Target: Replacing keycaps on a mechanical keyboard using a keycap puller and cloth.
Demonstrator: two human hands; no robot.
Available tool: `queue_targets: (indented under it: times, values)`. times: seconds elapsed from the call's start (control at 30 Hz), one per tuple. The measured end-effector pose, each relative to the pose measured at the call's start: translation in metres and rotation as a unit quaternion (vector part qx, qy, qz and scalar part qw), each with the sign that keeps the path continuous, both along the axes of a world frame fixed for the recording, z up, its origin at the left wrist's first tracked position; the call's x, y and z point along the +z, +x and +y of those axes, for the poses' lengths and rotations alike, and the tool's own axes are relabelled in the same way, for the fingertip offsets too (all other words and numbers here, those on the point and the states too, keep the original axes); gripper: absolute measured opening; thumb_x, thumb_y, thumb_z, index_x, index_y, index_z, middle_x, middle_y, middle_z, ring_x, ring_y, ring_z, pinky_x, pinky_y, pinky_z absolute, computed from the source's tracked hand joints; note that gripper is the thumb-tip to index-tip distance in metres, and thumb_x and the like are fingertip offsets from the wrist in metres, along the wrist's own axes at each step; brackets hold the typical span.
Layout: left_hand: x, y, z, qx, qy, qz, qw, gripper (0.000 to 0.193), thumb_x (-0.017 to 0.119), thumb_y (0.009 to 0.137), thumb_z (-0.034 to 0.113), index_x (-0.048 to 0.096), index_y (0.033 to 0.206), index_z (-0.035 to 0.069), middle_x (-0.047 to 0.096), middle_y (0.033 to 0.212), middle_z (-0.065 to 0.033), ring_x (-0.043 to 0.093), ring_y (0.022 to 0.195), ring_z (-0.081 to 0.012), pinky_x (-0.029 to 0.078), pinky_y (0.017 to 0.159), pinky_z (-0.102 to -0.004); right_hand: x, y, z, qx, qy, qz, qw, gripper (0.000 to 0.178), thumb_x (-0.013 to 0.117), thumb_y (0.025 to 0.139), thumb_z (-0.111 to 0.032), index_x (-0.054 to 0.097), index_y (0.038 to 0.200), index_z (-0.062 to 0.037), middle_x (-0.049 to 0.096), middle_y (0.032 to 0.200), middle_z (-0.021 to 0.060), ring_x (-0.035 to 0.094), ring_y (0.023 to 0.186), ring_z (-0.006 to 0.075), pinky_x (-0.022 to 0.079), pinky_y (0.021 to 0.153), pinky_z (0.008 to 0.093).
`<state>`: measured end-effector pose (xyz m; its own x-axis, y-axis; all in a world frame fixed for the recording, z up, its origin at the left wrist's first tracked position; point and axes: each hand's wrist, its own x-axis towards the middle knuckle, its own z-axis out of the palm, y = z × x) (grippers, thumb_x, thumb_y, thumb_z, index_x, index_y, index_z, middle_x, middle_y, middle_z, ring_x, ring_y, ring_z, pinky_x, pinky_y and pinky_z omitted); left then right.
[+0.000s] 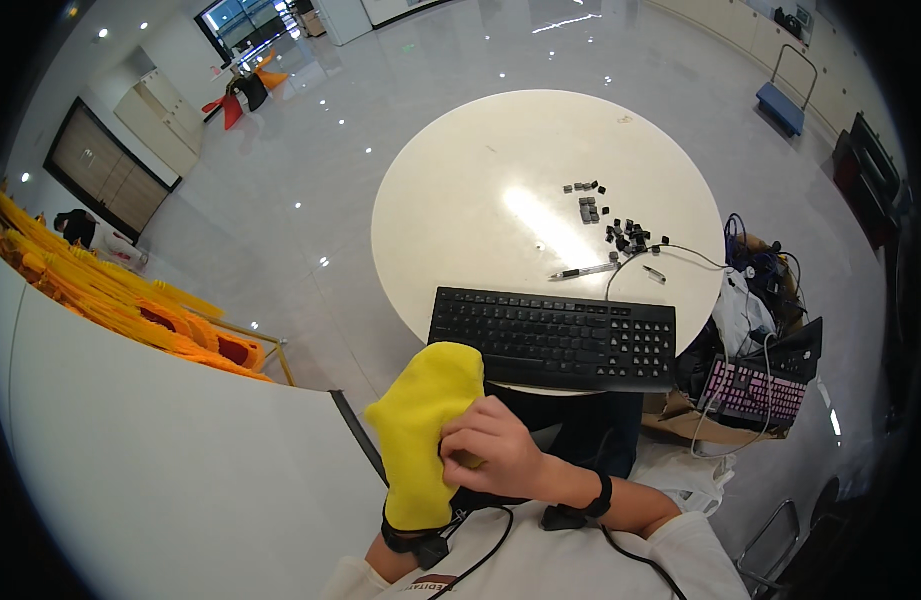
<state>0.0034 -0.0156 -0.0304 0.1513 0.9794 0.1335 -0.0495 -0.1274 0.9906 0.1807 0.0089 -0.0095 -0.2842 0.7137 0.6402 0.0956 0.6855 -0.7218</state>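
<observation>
My left hand (424, 425) is covered by a yellow cloth glove and held up over my lap, its fingers hidden inside the fabric. My right hand (493, 446) is bare and pinches the glove's palm side near the wrist. A black keyboard (555, 338) lies just ahead on the near edge of the round white table (461, 190). Beyond it on the tabletop lie a pen (585, 271), a thin cable (681, 255) and several loose dark keycaps (621, 228).
A white curved panel (171, 470) fills the lower left. Right of the table sit a box with tangled cables (756, 265) and a second keyboard with pink keys (758, 390). Yellow and orange stacked items (111, 305) lie left. A blue cart (783, 105) stands far right.
</observation>
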Motion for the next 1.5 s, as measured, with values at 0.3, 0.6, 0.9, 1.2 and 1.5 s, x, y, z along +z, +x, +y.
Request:
queue_targets:
  times: [0.3,0.6,0.9,1.2,1.5]
  values:
    - [0.007,0.003,-0.003,0.019,-0.03,-0.036,0.999,0.054,0.058,0.121,0.027,0.05,0.167,0.001,0.059,0.167,-0.0152,0.056,0.154,-0.0288,0.04,0.131,-0.0421,-0.001,-0.001,0.006,-0.052,-0.013,-0.009,0.999,0.022,0.092,0.076,-0.004,0.079,0.094,-0.0075,0.081,0.103,0.0048,0.07,0.094,0.027,0.056,0.088,0.038]
    - [0.006,0.002,-0.006,0.027,-0.05,-0.046,0.997,0.052,0.059,0.12,0.027,0.052,0.166,0.002,0.061,0.164,-0.0143,0.059,0.15,-0.0287,0.043,0.127,-0.043,0.002,-0.003,-0.011,0.128,-0.045,-0.018,0.991,0.019,0.092,0.08,-0.006,0.08,0.094,-0.0094,0.081,0.103,0.0002,0.069,0.095,0.0253,0.054,0.088,0.0393]
    - [0.007,0.004,-0.008,0.038,-0.071,-0.073,0.994,0.051,0.061,0.119,0.027,0.054,0.164,0.004,0.064,0.16,-0.0134,0.062,0.145,-0.0286,0.046,0.124,-0.044,0.0,-0.004,-0.004,0.05,-0.047,-0.017,0.997,0.021,0.093,0.079,-0.007,0.081,0.096,-0.0098,0.081,0.105,0.0007,0.07,0.098,0.0252,0.053,0.091,0.038]
    - [0.009,0.01,-0.005,0.067,-0.094,-0.122,0.986,0.05,0.062,0.118,0.027,0.056,0.162,0.005,0.066,0.156,-0.0124,0.065,0.141,-0.0285,0.05,0.12,-0.0449,0.0,0.0,0.012,-0.048,-0.028,-0.043,0.998,0.022,0.091,0.079,-0.007,0.076,0.095,-0.0071,0.079,0.102,0.0048,0.069,0.094,0.0273,0.052,0.088,0.0405]
    - [0.003,0.008,-0.016,0.07,-0.119,-0.125,0.982,0.048,0.064,0.117,0.027,0.058,0.16,0.007,0.068,0.153,-0.0115,0.069,0.136,-0.0285,0.053,0.117,-0.0458,0.007,0.001,-0.011,0.076,-0.058,-0.048,0.994,0.018,0.087,0.08,-0.006,0.075,0.094,-0.0083,0.075,0.099,0.0044,0.068,0.098,0.0272,0.054,0.09,0.0414]
